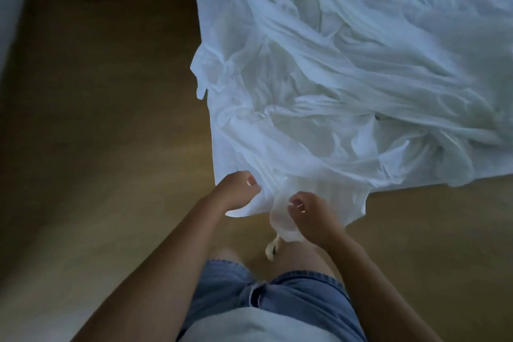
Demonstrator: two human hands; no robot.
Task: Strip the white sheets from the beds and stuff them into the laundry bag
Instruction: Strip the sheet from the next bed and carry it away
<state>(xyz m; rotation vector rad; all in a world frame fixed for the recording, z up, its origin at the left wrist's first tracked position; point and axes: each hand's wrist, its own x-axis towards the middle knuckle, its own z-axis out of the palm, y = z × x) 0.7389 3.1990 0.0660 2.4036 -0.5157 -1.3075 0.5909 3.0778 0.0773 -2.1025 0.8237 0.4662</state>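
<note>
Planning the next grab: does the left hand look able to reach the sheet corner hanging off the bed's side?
Probably yes: only floor separates the left hand from that sheet corner.

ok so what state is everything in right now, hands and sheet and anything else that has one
left hand: fingers curled, gripping the sheet's near edge
right hand: fingers curled, holding a bunched part of the same edge
white sheet: crumpled in loose folds, near edge gathered at the hands and hanging over the floor
</note>
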